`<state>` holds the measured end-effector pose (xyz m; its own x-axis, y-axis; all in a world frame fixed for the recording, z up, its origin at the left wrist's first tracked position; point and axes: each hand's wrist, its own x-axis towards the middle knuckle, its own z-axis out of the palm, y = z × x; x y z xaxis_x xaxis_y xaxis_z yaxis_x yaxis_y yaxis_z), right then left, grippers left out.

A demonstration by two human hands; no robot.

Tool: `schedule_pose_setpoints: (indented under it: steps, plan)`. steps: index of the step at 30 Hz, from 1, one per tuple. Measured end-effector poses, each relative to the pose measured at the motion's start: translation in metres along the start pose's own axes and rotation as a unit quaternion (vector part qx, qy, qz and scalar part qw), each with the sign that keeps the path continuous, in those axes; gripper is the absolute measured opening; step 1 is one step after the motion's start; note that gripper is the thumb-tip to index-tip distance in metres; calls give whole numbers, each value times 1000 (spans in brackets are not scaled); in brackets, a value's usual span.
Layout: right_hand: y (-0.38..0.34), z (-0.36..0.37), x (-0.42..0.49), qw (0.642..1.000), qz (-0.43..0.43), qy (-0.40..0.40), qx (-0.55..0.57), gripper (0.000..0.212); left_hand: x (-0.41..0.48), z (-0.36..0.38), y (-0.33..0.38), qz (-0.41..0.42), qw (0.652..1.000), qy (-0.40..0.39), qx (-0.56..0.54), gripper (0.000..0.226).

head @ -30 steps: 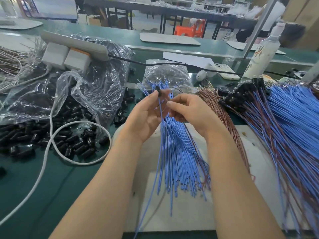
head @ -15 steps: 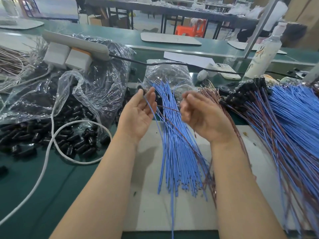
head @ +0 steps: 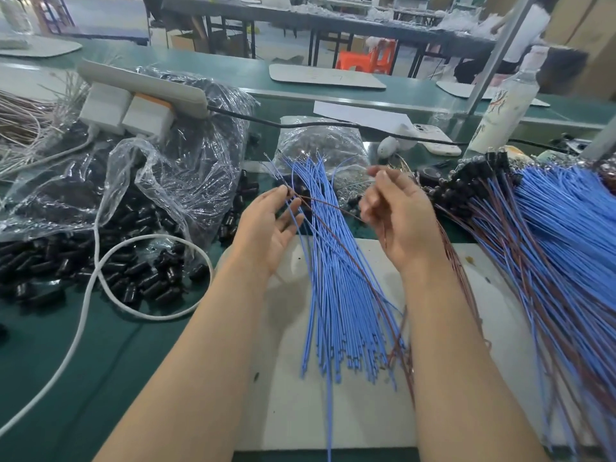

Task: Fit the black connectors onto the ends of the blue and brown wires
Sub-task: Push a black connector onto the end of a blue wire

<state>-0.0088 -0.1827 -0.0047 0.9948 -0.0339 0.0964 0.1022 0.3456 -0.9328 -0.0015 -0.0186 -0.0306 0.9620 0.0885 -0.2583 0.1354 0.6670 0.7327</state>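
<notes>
Black connector (head: 287, 191), seemingly, pinched at left hand (head: 271, 230) fingertips, other fingers spread, for seating. Brown wire (head: 330, 205) led across to half-curled right hand (head: 398, 216); grip not discernible. Blue wires (head: 336, 295) fanned between for picking.

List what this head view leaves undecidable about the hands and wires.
- Head view: what the left hand pinches, if anything; its fingertips are small and blurred.
- Whether the right hand pinches the brown wire; its curled fingers hide the contact.
- The capped wire pile: cut off by the right edge.
</notes>
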Motion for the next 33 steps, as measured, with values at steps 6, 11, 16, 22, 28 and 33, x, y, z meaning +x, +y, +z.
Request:
schedule_pose_setpoints:
  steps: [6,11,16,22,28,33]
  plan:
    - [-5,2,-1,987,-30,28,154,8,-4,7,-9,58,985,-59,152,4]
    - [-4,-4,1,972,-96,184,106,13,-5,8,-11,37,974,-108,196,6]
    - [6,5,2,979,-93,179,38,13,-11,11,-19,22,959,-169,225,4]
    - [10,11,2,990,-75,123,-3,14,-13,10,-17,34,957,-196,213,9]
    - [11,11,1,967,-136,187,-110,12,-10,9,-21,134,926,-120,332,5]
    - [11,10,0,960,-157,194,-126,13,-8,6,-26,262,829,-78,488,12]
